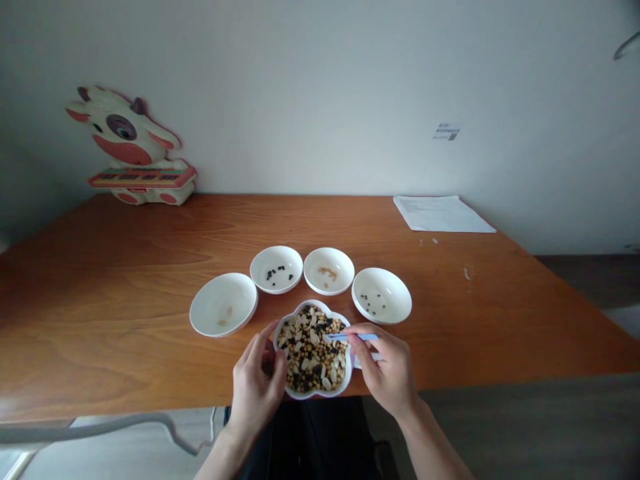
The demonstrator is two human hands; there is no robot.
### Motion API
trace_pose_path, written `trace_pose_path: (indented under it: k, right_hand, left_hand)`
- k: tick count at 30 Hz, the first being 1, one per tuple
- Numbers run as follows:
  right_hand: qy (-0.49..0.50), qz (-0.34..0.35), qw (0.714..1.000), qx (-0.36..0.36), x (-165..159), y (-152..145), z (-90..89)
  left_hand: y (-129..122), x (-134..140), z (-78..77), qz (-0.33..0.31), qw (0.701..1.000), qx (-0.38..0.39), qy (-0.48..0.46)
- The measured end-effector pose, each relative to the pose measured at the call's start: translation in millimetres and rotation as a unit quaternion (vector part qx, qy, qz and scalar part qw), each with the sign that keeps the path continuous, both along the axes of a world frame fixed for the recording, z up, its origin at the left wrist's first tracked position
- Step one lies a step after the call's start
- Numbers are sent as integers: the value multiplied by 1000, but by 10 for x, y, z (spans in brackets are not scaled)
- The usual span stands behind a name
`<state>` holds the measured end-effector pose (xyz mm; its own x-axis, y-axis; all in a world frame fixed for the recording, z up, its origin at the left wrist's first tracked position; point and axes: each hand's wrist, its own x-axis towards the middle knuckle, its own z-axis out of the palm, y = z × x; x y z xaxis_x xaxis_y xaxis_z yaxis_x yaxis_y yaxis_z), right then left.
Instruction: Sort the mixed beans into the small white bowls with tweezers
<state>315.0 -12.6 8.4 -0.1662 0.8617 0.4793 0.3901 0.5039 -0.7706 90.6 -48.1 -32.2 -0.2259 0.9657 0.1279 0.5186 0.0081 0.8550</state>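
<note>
**Left hand (257, 380) curls at dish (301, 396), right hand (387, 370) grips tweezers (367, 337)**

Thumb and fingers parted, the left hand touches the flower-shaped dish of mixed beans and seeds (307, 343) at the near edge of the wooden table (125, 300); the right pinches the light-blue tweezers over it. Beyond, four white bowls (215, 297) arc, each holding small pieces. Farthest back: a cow-shaped toy keyboard (133, 150) and papers (445, 215).

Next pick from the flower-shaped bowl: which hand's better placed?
Probably the right hand: it holds light-blue tweezers, their tips over the mixed seeds in the flower-shaped bowl. The left hand is at the bowl's left rim with no tool visible.
</note>
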Motion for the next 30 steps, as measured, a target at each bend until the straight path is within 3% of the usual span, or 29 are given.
trace_pose_path:
  k: [13,30]
  right_hand:
    - [25,-12,998,-54,27,15,-82]
    - [27,9,999,-30,-13,60,-125]
  left_hand:
    - [33,-7,88,18,1000,8,23]
    - [69,16,137,42,998,37,32]
